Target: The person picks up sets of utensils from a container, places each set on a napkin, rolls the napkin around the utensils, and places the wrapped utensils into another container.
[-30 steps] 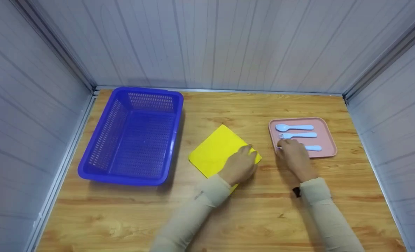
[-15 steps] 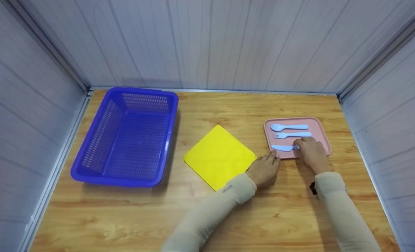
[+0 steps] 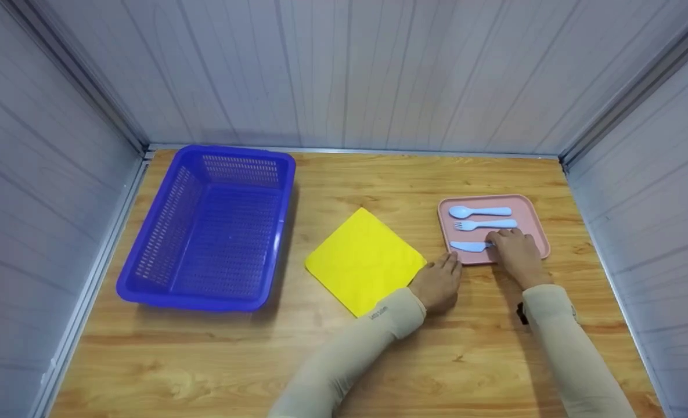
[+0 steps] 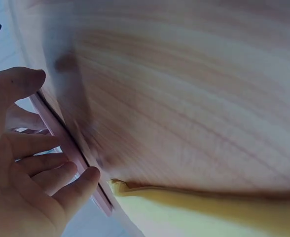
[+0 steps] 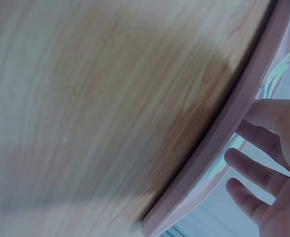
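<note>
A pink tray lies at the right, holding a pale blue spoon, fork and knife side by side. My right hand reaches over the near rim and pinches the knife at its handle, which the fingers cover. The blade points left, flat on the tray. My left hand rests its extended fingers against the tray's near-left corner. In the left wrist view, its fingertips meet the tray's rim. A folded yellow cloth lies just left of that hand.
A blue plastic basket with slotted walls stands at the left of the wooden table. Pale panel walls enclose the table at the back and on both sides.
My left hand has moved right, off the yellow cloth, to the tray's corner. My right hand has slid from the knife's blade to its handle. Over the last half second, both hands hardly move.
</note>
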The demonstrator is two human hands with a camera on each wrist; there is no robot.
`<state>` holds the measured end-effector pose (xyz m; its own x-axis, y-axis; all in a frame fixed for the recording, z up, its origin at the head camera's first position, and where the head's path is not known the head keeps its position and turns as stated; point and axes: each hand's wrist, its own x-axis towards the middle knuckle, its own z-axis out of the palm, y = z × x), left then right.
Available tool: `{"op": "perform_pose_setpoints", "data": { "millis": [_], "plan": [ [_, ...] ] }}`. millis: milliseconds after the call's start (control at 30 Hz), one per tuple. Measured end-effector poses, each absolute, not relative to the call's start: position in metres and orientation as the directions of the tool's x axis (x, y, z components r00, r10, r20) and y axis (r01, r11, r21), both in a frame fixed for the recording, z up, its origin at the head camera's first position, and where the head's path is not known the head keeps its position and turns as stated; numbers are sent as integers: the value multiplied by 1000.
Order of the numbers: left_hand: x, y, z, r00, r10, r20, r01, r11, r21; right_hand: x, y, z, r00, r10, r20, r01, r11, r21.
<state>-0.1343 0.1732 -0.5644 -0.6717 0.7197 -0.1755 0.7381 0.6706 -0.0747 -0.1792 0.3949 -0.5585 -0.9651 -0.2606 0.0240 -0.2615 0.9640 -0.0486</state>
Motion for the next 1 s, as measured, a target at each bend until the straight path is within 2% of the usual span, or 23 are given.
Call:
{"op": "perform_pose_setpoints", "data": {
  "millis": [167, 267, 433, 567, 667, 767, 833, 1000],
  "plan": [
    [-135, 167, -560, -672, 724, -156, 738, 672, -61, -181, 391, -557, -962, -273, -30, -272, 962, -42],
    [-134, 158, -558, -680, 723, -118, 731, 680, -46, -182, 386, -556, -953, -301, -22, -300, 953, -35],
    [-128, 122, -554, -707, 705, -51, 707, 707, -20, -185, 365, -551, -917, -375, 138, -384, 922, -49],
    [-119, 78, -553, -763, 646, -9, 646, 763, 9, -188, 335, -543, -853, -437, 286, -474, 877, -74],
    [-111, 43, -554, -809, 588, -29, 586, 809, 48, -188, 311, -535, -826, -456, 330, -510, 855, -93],
    [-104, 12, -554, -853, 514, -90, 505, 857, 102, -189, 287, -528, -840, -444, 312, -507, 848, -158],
    [-101, -4, -554, -878, 470, -95, 459, 881, 116, -190, 271, -525, -867, -416, 273, -480, 844, -240],
    [-100, -26, -555, -902, 431, -9, 426, 895, 133, -199, 233, -521, -952, -292, 98, -304, 846, -437]
  ]
}}
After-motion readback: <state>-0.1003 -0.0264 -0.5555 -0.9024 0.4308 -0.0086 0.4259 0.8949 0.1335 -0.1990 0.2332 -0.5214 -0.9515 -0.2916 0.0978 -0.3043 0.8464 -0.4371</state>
